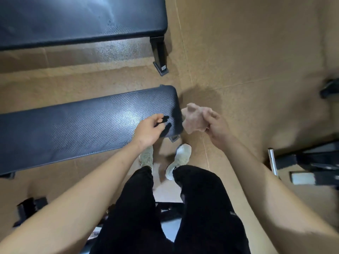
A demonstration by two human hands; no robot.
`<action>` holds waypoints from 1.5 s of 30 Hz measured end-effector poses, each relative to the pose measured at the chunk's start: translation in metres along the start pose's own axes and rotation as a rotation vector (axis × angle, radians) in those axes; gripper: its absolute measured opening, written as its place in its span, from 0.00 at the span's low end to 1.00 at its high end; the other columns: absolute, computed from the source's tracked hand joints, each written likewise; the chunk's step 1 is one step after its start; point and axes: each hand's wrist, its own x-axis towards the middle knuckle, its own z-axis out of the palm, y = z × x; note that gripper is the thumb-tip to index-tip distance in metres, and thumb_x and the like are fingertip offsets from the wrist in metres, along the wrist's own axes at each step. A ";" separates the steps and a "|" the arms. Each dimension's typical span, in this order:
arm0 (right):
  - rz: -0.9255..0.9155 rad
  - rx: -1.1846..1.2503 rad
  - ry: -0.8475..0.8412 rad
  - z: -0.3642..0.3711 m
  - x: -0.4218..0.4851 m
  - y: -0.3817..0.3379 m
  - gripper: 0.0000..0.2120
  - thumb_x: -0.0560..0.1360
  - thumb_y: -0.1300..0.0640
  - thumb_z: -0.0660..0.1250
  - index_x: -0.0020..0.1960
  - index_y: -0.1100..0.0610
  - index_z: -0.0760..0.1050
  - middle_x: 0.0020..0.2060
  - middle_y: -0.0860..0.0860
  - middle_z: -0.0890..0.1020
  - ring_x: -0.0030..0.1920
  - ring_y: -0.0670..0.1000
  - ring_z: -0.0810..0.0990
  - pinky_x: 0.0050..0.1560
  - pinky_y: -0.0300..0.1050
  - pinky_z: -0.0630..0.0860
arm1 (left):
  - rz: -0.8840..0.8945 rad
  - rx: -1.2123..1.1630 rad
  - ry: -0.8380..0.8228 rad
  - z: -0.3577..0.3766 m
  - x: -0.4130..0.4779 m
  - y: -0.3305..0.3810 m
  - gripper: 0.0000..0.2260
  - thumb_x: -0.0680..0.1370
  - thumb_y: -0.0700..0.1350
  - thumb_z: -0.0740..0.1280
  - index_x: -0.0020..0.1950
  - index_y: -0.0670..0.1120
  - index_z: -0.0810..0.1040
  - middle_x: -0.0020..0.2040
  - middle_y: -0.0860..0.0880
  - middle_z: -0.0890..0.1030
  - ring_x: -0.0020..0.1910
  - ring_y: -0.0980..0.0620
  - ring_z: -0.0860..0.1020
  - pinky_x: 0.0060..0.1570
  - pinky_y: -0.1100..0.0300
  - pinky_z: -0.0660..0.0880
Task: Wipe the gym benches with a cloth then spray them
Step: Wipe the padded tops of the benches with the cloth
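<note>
Two black padded gym benches lie across the view: the near bench (73,129) in the middle left and the far bench (82,17) at the top. My left hand (148,131) hovers over the near bench's right end, its fingers curled round a small black thing (163,119) that looks like a sprayer head; the rest of that thing blends into the dark pad. My right hand (217,128) is just past the bench's end and grips a bunched beige cloth (194,118), which hangs in the air beside the pad's corner.
The floor is tan rubber. The far bench's black leg (160,55) stands ahead. Dark machine frames and a metal bar (273,162) crowd the right edge. A black weight (31,208) lies at lower left. My feet in pale shoes (180,158) stand beside the near bench.
</note>
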 end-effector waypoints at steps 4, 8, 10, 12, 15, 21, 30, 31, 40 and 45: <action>-0.160 -0.244 -0.067 -0.016 -0.047 -0.028 0.09 0.80 0.57 0.67 0.57 0.58 0.82 0.50 0.56 0.86 0.51 0.48 0.83 0.53 0.46 0.80 | 0.217 0.073 -0.080 0.009 -0.010 0.059 0.21 0.81 0.48 0.69 0.74 0.48 0.75 0.69 0.49 0.79 0.68 0.50 0.75 0.69 0.55 0.70; -0.231 -0.386 -0.172 -0.046 -0.077 -0.069 0.10 0.81 0.63 0.67 0.60 0.64 0.81 0.52 0.56 0.85 0.51 0.44 0.81 0.53 0.36 0.76 | 0.479 0.229 -0.193 0.030 -0.018 0.117 0.27 0.78 0.57 0.67 0.76 0.51 0.72 0.73 0.52 0.74 0.74 0.49 0.68 0.75 0.51 0.63; -0.245 -0.433 -0.220 -0.065 -0.084 -0.086 0.10 0.80 0.61 0.69 0.58 0.65 0.82 0.49 0.60 0.85 0.49 0.45 0.80 0.53 0.41 0.75 | 0.516 0.243 -0.227 0.041 -0.020 0.146 0.27 0.77 0.55 0.67 0.76 0.50 0.72 0.70 0.54 0.74 0.72 0.52 0.67 0.73 0.54 0.62; -0.232 -0.475 -0.240 -0.090 -0.085 -0.104 0.08 0.79 0.61 0.70 0.56 0.62 0.83 0.46 0.55 0.84 0.46 0.42 0.79 0.50 0.40 0.75 | 0.496 0.254 -0.264 0.051 -0.020 0.173 0.24 0.76 0.57 0.68 0.71 0.54 0.77 0.62 0.59 0.79 0.64 0.55 0.73 0.67 0.55 0.69; -0.256 -0.574 -0.274 -0.126 -0.078 -0.130 0.13 0.79 0.61 0.70 0.43 0.43 0.81 0.34 0.39 0.79 0.35 0.37 0.74 0.38 0.32 0.69 | 0.422 0.193 -0.294 0.069 -0.016 0.212 0.17 0.73 0.60 0.71 0.59 0.56 0.81 0.49 0.59 0.83 0.49 0.58 0.80 0.52 0.54 0.77; -0.363 -0.746 -0.290 -0.197 -0.046 -0.185 0.16 0.74 0.58 0.69 0.33 0.39 0.75 0.28 0.40 0.73 0.32 0.41 0.69 0.36 0.42 0.65 | 0.342 0.062 -0.225 0.111 -0.004 0.292 0.08 0.77 0.47 0.76 0.50 0.44 0.82 0.39 0.49 0.81 0.37 0.58 0.75 0.40 0.61 0.71; -0.465 -0.789 -0.269 -0.239 0.016 -0.260 0.16 0.71 0.65 0.72 0.56 0.51 0.81 0.51 0.53 0.81 0.52 0.53 0.80 0.55 0.50 0.76 | 0.332 -0.262 0.081 0.117 0.013 0.362 0.11 0.80 0.50 0.73 0.49 0.42 0.82 0.43 0.36 0.78 0.40 0.47 0.76 0.44 0.49 0.75; -0.479 -0.785 -0.258 -0.238 0.023 -0.268 0.20 0.70 0.65 0.71 0.60 0.50 0.80 0.53 0.53 0.80 0.54 0.53 0.80 0.57 0.48 0.77 | 0.328 -0.308 0.124 0.113 0.015 0.367 0.11 0.80 0.48 0.72 0.49 0.40 0.81 0.43 0.35 0.78 0.41 0.49 0.76 0.44 0.53 0.75; -0.507 -1.024 -0.201 -0.186 0.118 -0.350 0.09 0.72 0.68 0.70 0.46 0.56 0.84 0.44 0.52 0.80 0.44 0.50 0.78 0.44 0.37 0.70 | 0.137 -0.556 0.489 0.054 0.082 0.362 0.10 0.80 0.50 0.72 0.48 0.44 0.81 0.39 0.47 0.80 0.37 0.50 0.76 0.39 0.50 0.73; -0.417 -1.142 -0.294 -0.116 0.180 -0.413 0.05 0.76 0.62 0.70 0.43 0.55 0.83 0.35 0.50 0.82 0.36 0.49 0.74 0.39 0.44 0.70 | 0.026 -0.623 0.655 -0.005 0.133 0.356 0.05 0.79 0.49 0.73 0.46 0.49 0.83 0.41 0.52 0.84 0.41 0.53 0.81 0.46 0.50 0.79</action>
